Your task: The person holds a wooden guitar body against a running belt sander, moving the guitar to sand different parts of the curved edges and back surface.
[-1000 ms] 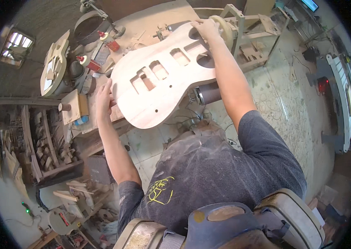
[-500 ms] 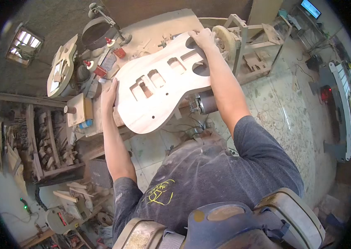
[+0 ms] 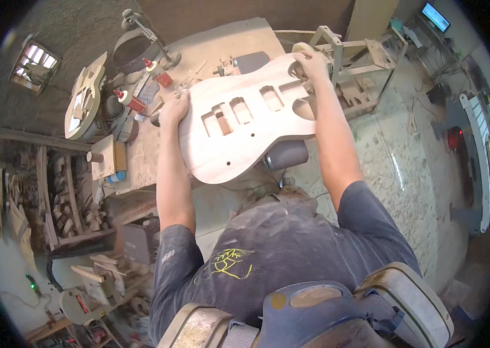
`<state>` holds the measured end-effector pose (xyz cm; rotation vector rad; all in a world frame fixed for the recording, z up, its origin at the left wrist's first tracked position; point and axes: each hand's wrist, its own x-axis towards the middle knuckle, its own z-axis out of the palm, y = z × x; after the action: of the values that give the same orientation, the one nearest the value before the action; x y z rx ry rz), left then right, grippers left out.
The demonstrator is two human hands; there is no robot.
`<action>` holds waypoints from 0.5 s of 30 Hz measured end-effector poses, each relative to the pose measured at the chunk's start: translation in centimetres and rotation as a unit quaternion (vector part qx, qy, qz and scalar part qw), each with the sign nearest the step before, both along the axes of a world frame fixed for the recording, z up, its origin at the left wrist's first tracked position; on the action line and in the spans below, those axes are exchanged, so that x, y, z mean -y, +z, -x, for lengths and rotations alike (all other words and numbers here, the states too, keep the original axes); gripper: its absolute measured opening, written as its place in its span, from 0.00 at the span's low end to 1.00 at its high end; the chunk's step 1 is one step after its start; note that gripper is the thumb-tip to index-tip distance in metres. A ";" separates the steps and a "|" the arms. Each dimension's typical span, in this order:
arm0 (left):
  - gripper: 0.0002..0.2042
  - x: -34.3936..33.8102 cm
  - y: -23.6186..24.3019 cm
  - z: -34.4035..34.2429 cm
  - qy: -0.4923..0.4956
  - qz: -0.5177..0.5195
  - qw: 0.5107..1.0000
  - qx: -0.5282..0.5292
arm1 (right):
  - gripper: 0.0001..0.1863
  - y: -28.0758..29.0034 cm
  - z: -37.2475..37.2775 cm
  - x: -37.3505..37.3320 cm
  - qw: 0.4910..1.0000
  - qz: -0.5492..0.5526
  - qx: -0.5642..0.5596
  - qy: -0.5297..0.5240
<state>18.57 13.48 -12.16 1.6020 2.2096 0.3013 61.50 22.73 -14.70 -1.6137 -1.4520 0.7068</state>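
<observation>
Both hands hold a pale, unfinished electric guitar body [image 3: 256, 127] face up over the front edge of a dusty workbench [image 3: 146, 168]. It has several routed cavities and two small dark holes. My left hand [image 3: 173, 108] grips the rounded end at its left edge; some fingers are hidden beneath. At the far right, my right hand [image 3: 313, 64] is closed around the horn beside the neck pocket. A dark sanding drum [image 3: 287, 155] shows just past the near right edge of the body. Whether the wood touches it cannot be seen.
Beyond the body lies another dark drum [image 3: 251, 62]. Two red-capped glue bottles [image 3: 158, 73] and a lamp [image 3: 158, 40] stand on the bench. At left is another guitar body [image 3: 85, 98], with a wooden block [image 3: 107, 158] nearer. A wooden frame [image 3: 338, 55] stands at right.
The guitar body has shifted right in view and tipped slightly, with both hands still on it. The far drum has come into sight behind it.
</observation>
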 end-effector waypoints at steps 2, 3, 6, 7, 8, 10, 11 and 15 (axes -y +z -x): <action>0.32 0.1 2.0 -2.2 -0.004 0.008 0.999 -0.039 | 0.22 0.3 -1.2 0.1 1.000 0.000 -0.004 0.007; 0.32 0.3 2.3 -2.2 0.007 0.006 0.999 -0.039 | 0.22 0.7 -0.9 0.3 0.999 -0.016 -0.029 0.002; 0.31 1.2 2.6 -2.8 0.022 -0.034 0.997 -0.063 | 0.23 2.3 -1.0 2.0 0.998 -0.004 -0.061 0.001; 0.31 1.3 3.8 -4.2 0.006 -0.041 0.999 -0.035 | 0.25 3.1 -2.1 2.6 0.998 0.021 -0.066 -0.010; 0.30 1.4 4.6 -5.0 -0.007 -0.049 0.999 -0.008 | 0.25 2.7 -3.4 2.8 0.998 0.018 -0.064 -0.012; 0.28 1.1 5.2 -5.7 -0.030 -0.065 0.997 -0.005 | 0.23 2.0 -5.1 3.2 0.982 0.044 -0.179 -0.036; 0.27 1.1 4.9 -5.1 -0.040 -0.074 0.996 -0.006 | 0.23 2.8 -4.1 3.5 0.983 0.047 -0.177 -0.023; 0.29 1.3 4.0 -5.3 -0.111 -0.185 0.971 -0.100 | 0.18 6.1 -4.2 6.9 0.971 0.085 -0.222 -0.028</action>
<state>23.85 12.14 -8.12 2.1446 2.1812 0.5330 65.68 15.88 -8.61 -1.4918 -1.0389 1.1047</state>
